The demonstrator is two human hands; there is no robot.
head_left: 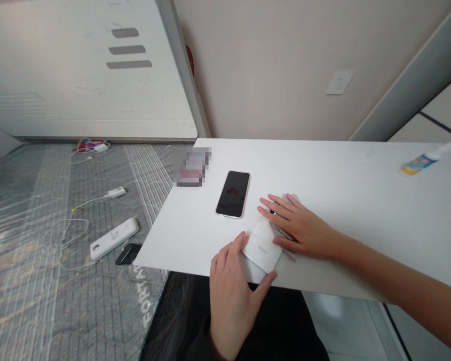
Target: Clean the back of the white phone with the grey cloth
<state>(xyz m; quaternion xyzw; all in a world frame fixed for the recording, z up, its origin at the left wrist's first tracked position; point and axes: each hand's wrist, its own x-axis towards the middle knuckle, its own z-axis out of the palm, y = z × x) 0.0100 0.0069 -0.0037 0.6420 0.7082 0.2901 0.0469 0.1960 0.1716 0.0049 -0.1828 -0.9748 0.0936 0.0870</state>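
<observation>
A flat white rectangular thing with small lettering, like the back of a phone [263, 246], lies slantwise near the table's front edge. My left hand [235, 288] holds its near end, fingertips at one corner and thumb at the other. Over its far end my right hand [300, 225] lies flat with fingers spread, hiding that part. A greyish edge and a small dark spot show beneath the right fingers; I cannot make out what they are. To the left, a black-screened phone in a clear case [233, 194] rests face up.
A blurred-out flat object [194, 167] sits at the white table's [334, 180] left edge. Far right stands a tilted-looking bottle [421, 164]. On the grey bed cover left are a white power bank [115, 238], a dark phone-like thing [129, 254] and cables [93, 199].
</observation>
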